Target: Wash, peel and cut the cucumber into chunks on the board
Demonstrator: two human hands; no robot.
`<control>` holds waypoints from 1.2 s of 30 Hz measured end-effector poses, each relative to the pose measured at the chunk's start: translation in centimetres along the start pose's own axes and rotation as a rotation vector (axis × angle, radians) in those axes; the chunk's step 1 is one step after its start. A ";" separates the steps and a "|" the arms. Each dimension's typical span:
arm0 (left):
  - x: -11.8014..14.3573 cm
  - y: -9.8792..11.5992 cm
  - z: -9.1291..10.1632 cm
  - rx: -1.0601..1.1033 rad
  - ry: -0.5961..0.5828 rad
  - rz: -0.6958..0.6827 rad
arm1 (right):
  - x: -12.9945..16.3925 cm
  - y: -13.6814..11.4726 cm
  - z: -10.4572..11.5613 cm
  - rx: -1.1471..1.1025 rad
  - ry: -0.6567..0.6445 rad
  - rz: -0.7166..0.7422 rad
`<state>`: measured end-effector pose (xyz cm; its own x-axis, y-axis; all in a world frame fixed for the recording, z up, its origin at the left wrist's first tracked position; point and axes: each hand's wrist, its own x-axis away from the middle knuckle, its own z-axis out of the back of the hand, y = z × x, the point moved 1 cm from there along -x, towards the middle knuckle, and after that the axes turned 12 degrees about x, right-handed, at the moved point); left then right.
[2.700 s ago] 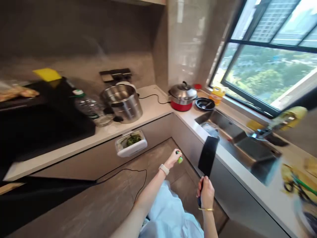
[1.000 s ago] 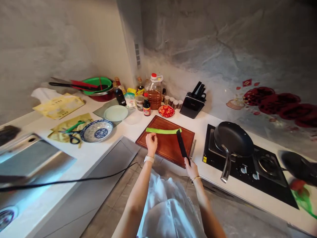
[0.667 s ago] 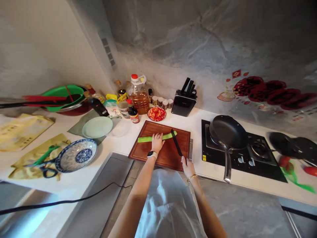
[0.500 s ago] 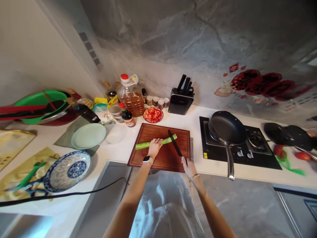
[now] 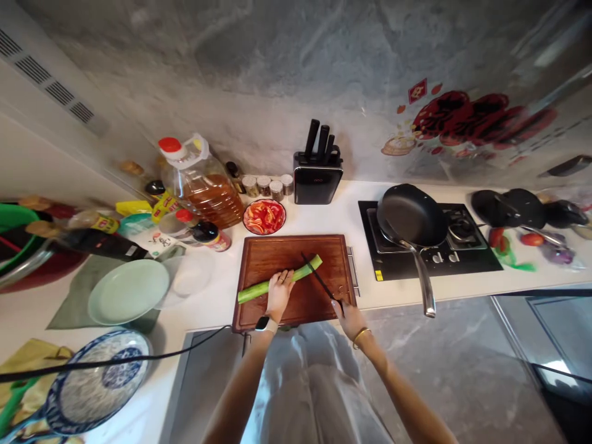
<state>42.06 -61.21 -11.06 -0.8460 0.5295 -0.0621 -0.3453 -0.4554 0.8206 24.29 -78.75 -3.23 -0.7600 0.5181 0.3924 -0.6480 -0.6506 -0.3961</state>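
Observation:
On the brown wooden cutting board (image 5: 272, 251) lies a long, pale green cucumber (image 5: 254, 291), slanting up to the right. My left hand (image 5: 280, 293) is closed over its middle and presses it to the board. My right hand (image 5: 350, 320) grips the handle of a dark knife (image 5: 317, 272) at the board's lower right. The blade crosses the cucumber near its right end and shows almost edge-on. Whether it has gone into the flesh I cannot tell. A few small wet bits lie on the board by my right hand.
Behind the board stand a plate of sliced tomatoes (image 5: 265, 216), a knife block (image 5: 317, 182) and a large oil jug (image 5: 208, 191). A frying pan (image 5: 411, 216) sits on the hob to the right. A pale green plate (image 5: 128, 291) and a blue-patterned dish (image 5: 99, 385) are at left.
The camera view has shifted and tilted. The knife blade has turned from showing its broad side to nearly edge-on, still across the cucumber. The cucumber slants more steeply in view; both hands keep their holds.

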 end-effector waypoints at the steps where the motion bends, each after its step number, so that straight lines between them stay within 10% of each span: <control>1: 0.0 -0.1 0.0 -0.010 -0.004 -0.005 | -0.3 -0.1 -0.1 0.012 -0.010 0.004; 18: -4.5 0.6 2.0 -0.052 0.124 0.080 | -1.5 2.5 -1.6 -0.263 0.047 0.086; 25: -5.7 5.6 -2.9 0.100 0.018 -0.002 | -0.1 2.7 0.4 -0.493 0.119 -0.076; 30: -6.1 8.2 -6.1 -0.143 -0.062 0.171 | -1.1 3.9 0.5 -0.382 0.155 -0.076; 36: -3.3 8.7 -5.3 -0.327 -0.118 0.584 | -1.3 5.7 0.9 -0.116 0.054 0.041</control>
<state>39.68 -70.73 -6.74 -0.8873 0.1970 0.4169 0.0340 -0.8738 0.4852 21.66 -83.65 -5.23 -0.7858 0.5233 0.3297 -0.6150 -0.6051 -0.5055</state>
